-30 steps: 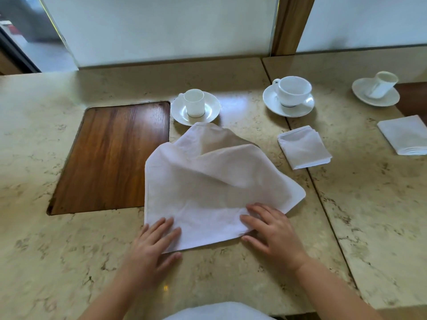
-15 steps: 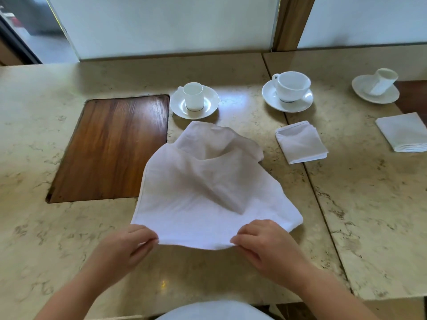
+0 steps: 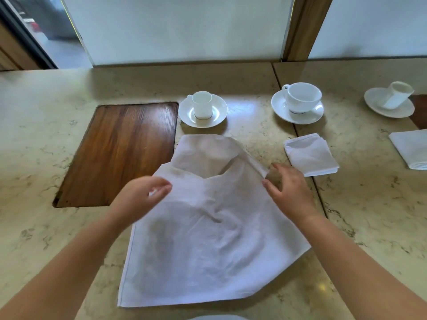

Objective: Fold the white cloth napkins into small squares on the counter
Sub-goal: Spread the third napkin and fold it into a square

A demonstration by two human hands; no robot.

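A large white cloth napkin point(image 3: 208, 239) lies rumpled on the marble counter point(image 3: 46, 227), its near half doubled over towards the far side. My left hand point(image 3: 141, 199) is at the napkin's left edge, and its thumb and curled fingers pinch a bit of the cloth. My right hand point(image 3: 288, 190) hovers at the napkin's right edge with its fingers spread, the thumb just touching the folded corner. A napkin folded into a small square point(image 3: 310, 154) lies to the right. Another folded napkin point(image 3: 411, 148) sits at the far right edge.
A dark wooden inset panel point(image 3: 120, 153) is set into the counter left of the napkin. Behind the napkin stands a small cup on a saucer point(image 3: 202, 109). A wider cup on a saucer point(image 3: 298, 102) and a tilted cup on a saucer point(image 3: 390, 101) stand farther right. A glass partition backs the counter.
Both hands picked up the napkin's near edge and carried it away from me over the cloth. The right hand has since spread its fingers at the folded corner.
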